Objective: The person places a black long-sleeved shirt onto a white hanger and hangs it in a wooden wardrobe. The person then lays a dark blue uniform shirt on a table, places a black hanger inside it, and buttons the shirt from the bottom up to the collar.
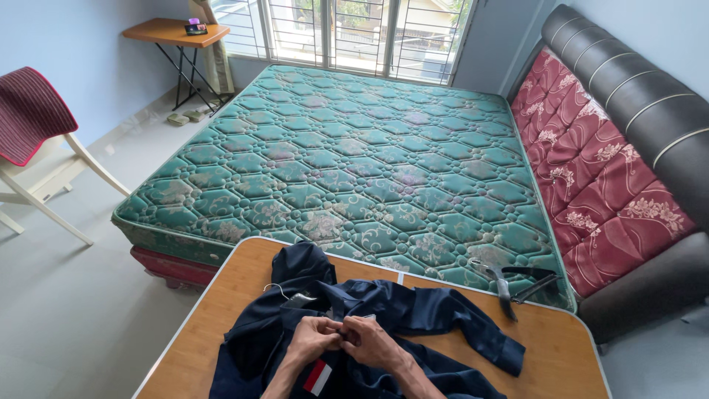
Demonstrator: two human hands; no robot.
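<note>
A dark navy garment lies spread over a wooden table, with a small red and white patch near the front. My left hand and my right hand meet over the middle of the garment, both pinching its fabric. A thin white thread trails from the cloth at the left. Whether a needle is between my fingers is too small to tell. A pair of black-handled scissors rests at the table's far right edge.
A bare green patterned mattress fills the floor beyond the table. A red and black sofa stands to its right. A white chair with a red cushion and a small folding table stand at the left by the window.
</note>
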